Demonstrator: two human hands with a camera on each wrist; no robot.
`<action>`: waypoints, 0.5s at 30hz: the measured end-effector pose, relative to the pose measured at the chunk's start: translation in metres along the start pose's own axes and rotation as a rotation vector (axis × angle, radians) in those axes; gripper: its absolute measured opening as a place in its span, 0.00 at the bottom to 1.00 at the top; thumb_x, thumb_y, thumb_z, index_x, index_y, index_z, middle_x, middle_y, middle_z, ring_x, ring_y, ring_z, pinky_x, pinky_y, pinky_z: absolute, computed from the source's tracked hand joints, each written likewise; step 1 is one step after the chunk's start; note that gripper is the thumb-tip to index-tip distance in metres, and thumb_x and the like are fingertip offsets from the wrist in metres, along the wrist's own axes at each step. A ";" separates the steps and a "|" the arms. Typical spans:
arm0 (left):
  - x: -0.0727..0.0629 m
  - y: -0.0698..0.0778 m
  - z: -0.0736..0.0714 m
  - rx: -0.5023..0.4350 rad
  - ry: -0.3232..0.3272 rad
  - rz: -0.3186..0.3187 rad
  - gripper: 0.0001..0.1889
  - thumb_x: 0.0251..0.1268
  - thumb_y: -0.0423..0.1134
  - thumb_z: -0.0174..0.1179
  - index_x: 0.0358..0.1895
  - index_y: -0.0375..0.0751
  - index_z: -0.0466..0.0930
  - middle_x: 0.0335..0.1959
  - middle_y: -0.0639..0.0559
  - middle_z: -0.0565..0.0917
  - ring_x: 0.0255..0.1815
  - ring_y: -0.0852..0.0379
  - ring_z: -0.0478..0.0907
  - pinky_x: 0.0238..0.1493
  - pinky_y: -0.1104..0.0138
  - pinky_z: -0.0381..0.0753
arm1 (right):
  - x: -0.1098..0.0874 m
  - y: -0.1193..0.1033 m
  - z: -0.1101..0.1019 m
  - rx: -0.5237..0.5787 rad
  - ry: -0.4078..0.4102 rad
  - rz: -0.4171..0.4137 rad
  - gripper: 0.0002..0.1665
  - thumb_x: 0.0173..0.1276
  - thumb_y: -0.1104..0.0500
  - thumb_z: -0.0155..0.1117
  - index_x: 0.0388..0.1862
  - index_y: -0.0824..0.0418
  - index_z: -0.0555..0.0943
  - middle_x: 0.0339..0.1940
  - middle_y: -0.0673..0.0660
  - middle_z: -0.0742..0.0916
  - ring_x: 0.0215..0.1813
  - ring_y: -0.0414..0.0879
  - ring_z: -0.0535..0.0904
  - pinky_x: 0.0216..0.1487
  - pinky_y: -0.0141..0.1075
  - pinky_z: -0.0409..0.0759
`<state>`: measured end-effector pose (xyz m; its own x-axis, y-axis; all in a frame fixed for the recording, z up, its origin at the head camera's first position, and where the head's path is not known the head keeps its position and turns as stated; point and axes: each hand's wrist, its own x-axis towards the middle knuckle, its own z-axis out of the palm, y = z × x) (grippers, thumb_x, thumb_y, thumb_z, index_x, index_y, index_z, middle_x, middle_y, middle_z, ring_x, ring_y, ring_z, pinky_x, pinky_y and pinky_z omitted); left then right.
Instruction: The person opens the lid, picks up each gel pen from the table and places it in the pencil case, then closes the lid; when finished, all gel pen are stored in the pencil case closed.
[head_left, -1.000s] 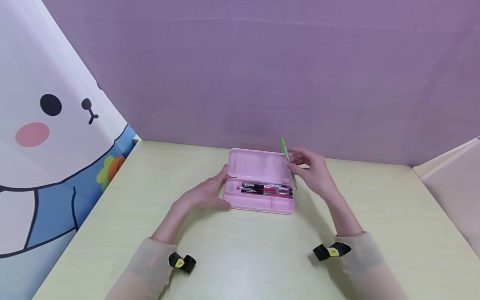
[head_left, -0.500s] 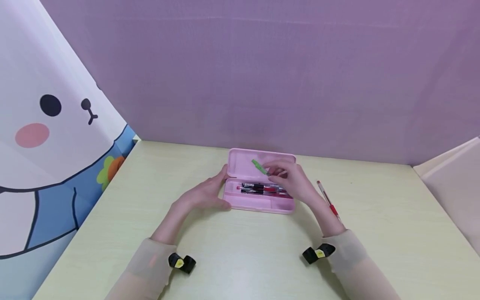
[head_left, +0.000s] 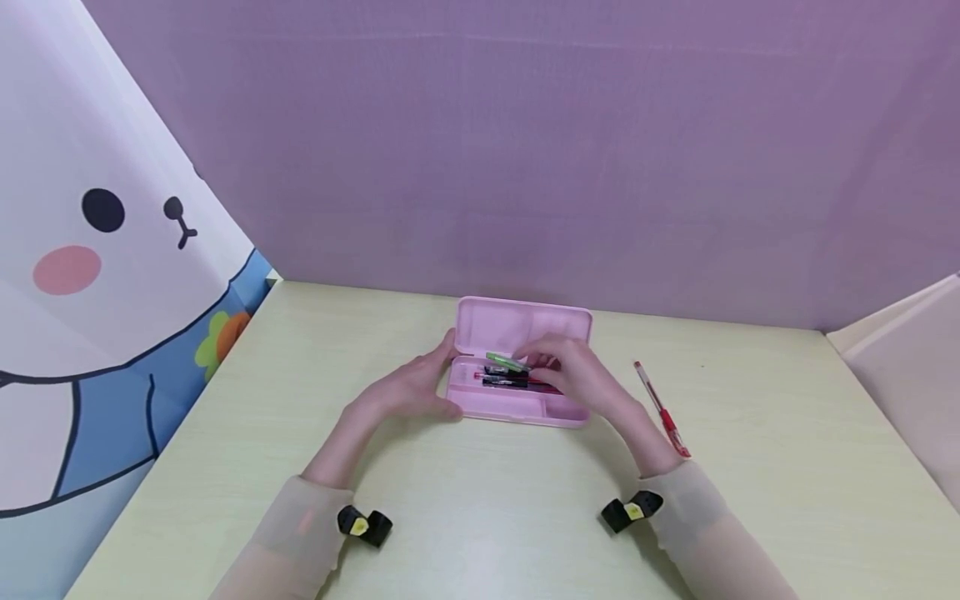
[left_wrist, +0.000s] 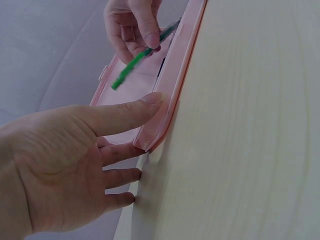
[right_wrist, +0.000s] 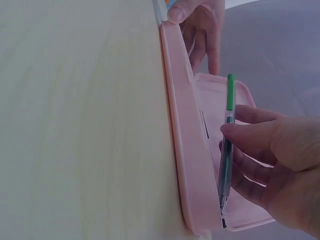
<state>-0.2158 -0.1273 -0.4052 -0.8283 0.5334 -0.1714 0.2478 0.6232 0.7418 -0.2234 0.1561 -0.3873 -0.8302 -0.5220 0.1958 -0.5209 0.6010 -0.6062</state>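
Note:
A pink pencil case (head_left: 495, 405) lies with its lid raised on the table, several black and red pens (head_left: 504, 382) inside. My left hand (head_left: 408, 387) steadies its left end; in the left wrist view the thumb lies straight against the front wall and the other fingers extend past the corner. Over the case's right half, my right hand (head_left: 573, 371) pinches a green-capped pen (head_left: 507, 362) between thumb and fingers. The right wrist view shows this pen (right_wrist: 227, 150) with a clear barrel, tilted above the case. My right hand hides part of the pens inside.
A red pen (head_left: 662, 408) lies on the table (head_left: 480, 508) to the right of the case, close to my right forearm. A purple backdrop (head_left: 525, 167) rises behind the table, and a cartoon-printed cloth (head_left: 135, 333) hangs at left.
My right hand has carried the green-capped pen leftward and down from the case's right side, turning it nearly flat over the pens. The red pen has come into sight. My left hand stays put.

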 end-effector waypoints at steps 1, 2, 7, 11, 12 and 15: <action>0.000 0.000 0.000 0.004 0.001 0.002 0.66 0.57 0.39 0.75 0.85 0.46 0.27 0.85 0.43 0.54 0.85 0.40 0.53 0.83 0.42 0.56 | 0.000 0.000 0.000 -0.017 -0.005 0.000 0.17 0.63 0.73 0.71 0.50 0.62 0.89 0.40 0.57 0.91 0.42 0.47 0.87 0.47 0.40 0.89; 0.000 0.000 0.000 0.006 0.001 0.002 0.66 0.57 0.40 0.75 0.85 0.45 0.27 0.85 0.43 0.54 0.85 0.40 0.53 0.83 0.42 0.56 | -0.001 0.000 0.000 -0.031 -0.009 0.001 0.17 0.63 0.73 0.71 0.50 0.61 0.89 0.40 0.56 0.91 0.43 0.47 0.87 0.47 0.41 0.89; 0.001 0.000 0.001 -0.007 0.001 0.011 0.66 0.57 0.39 0.75 0.85 0.47 0.28 0.85 0.43 0.55 0.85 0.40 0.54 0.82 0.42 0.57 | -0.003 0.001 0.002 -0.085 -0.027 0.002 0.17 0.63 0.72 0.72 0.50 0.59 0.89 0.38 0.55 0.91 0.42 0.47 0.87 0.48 0.43 0.89; 0.001 0.000 0.001 -0.016 0.003 0.008 0.66 0.56 0.38 0.76 0.85 0.49 0.28 0.85 0.44 0.56 0.84 0.40 0.55 0.82 0.41 0.58 | -0.004 0.001 0.002 -0.102 -0.034 0.015 0.18 0.62 0.72 0.73 0.50 0.59 0.89 0.36 0.54 0.91 0.41 0.45 0.86 0.47 0.43 0.88; 0.001 0.000 0.001 -0.016 0.004 0.007 0.66 0.56 0.39 0.76 0.85 0.49 0.28 0.85 0.44 0.56 0.84 0.40 0.55 0.82 0.41 0.58 | -0.004 0.001 0.002 -0.104 -0.035 0.021 0.18 0.62 0.72 0.73 0.50 0.59 0.89 0.36 0.54 0.91 0.40 0.44 0.86 0.47 0.43 0.88; 0.001 0.000 0.001 -0.014 0.006 0.001 0.66 0.56 0.39 0.76 0.85 0.49 0.28 0.85 0.44 0.55 0.85 0.41 0.55 0.82 0.41 0.58 | -0.003 0.002 0.002 -0.109 -0.039 0.031 0.19 0.61 0.72 0.74 0.50 0.60 0.89 0.35 0.54 0.91 0.39 0.44 0.86 0.46 0.42 0.88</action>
<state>-0.2159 -0.1257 -0.4062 -0.8311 0.5303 -0.1672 0.2413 0.6149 0.7508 -0.2208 0.1574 -0.3908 -0.8390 -0.5240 0.1469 -0.5154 0.6785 -0.5235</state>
